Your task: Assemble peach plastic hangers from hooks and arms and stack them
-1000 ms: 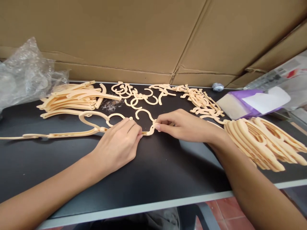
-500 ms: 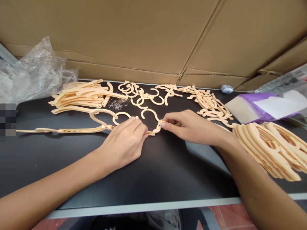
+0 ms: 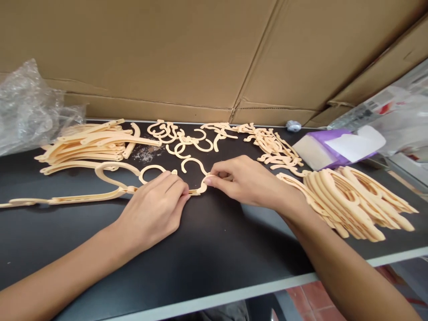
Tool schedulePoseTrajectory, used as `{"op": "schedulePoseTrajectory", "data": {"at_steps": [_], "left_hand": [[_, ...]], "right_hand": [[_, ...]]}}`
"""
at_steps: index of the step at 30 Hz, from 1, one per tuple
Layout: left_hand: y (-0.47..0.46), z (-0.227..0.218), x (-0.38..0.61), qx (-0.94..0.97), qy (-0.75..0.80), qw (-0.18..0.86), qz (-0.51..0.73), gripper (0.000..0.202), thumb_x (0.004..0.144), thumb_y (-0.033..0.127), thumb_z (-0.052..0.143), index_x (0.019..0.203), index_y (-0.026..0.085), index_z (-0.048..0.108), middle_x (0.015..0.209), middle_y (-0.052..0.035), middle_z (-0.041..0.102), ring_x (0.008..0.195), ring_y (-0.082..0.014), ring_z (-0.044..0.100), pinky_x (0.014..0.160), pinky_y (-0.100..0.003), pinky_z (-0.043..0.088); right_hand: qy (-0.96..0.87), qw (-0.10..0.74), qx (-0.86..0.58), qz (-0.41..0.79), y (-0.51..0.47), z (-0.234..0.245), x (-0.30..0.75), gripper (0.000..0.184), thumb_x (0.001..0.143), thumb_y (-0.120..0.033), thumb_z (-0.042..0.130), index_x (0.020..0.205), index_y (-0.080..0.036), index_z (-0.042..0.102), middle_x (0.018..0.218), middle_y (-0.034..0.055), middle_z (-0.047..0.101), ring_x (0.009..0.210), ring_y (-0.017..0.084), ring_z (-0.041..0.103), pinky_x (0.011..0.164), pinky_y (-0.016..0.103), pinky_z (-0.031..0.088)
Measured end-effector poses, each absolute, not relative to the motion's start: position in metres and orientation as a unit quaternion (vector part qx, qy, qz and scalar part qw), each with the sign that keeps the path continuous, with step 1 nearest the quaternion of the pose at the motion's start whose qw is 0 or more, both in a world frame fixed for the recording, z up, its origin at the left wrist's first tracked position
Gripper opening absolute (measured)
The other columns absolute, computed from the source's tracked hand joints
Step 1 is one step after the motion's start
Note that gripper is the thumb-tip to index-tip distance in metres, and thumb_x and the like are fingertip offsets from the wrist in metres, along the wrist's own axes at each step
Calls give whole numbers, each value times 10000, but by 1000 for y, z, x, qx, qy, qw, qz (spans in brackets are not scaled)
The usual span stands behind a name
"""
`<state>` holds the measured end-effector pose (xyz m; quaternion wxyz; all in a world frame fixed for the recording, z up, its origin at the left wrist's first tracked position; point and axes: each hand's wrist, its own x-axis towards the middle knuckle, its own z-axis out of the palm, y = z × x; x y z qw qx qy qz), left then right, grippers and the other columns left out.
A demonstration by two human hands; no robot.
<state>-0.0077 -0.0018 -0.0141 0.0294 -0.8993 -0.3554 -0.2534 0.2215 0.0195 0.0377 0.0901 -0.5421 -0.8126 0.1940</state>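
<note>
Both hands work over the black table (image 3: 214,267). The left hand (image 3: 160,205) has its grip closed on a slim cream-coloured bar (image 3: 194,192), of which a short end comes out beside the thumb. The right hand (image 3: 239,183) pinches a small curved piece (image 3: 203,185) between thumb and fingertip, and this piece meets the end of the bar. Whether the two are locked together, I cannot tell.

To the left of the left hand, a long arm (image 3: 87,196) lies on the table, with a wide loop (image 3: 117,174) rising at its inner end. The left hand hides how this arm joins the bar. Behind the fingers is a round hook (image 3: 152,170), and just beyond the small piece an open hook (image 3: 194,162).

Farther back on the table there are a heap of arms (image 3: 90,145) at left, loose hooks (image 3: 179,138) in the middle and a pile of small pieces (image 3: 272,145) at right. A row of folded hangers (image 3: 351,205) lies near the right forearm. Behind it is a purple and white packet (image 3: 334,147); clear plastic wrap (image 3: 26,107) is at far left.
</note>
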Motion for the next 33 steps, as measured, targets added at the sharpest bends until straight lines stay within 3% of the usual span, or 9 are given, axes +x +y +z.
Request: {"op": "schedulePoseTrajectory", "data": {"at_steps": [8,25,33], "left_hand": [[0,-14,-8,-900,-348,17,-262,191,989,143,474,855,153,610,841,-50,649,798,-195,611,680,-305,484],[2,-15,-11,-901,-346,-8,-262,168,983,132,496,864,153,612,815,-41,640,760,-184,598,669,-307,472],[2,-15,-12,-899,-340,-21,-276,144,977,121,523,864,156,605,817,-34,639,754,-173,581,677,-306,466]], "right_hand": [[-835,134,-519,127,18,33,220,241,933,-351,652,753,-211,731,712,23,674,866,194,568,687,295,340],[-869,91,-487,17,15,35,218,392,988,-409,548,749,-189,767,654,63,593,710,182,528,587,319,213],[-892,96,-441,12,15,36,216,388,990,-339,553,674,-175,709,635,41,569,725,167,496,570,315,208]]}}
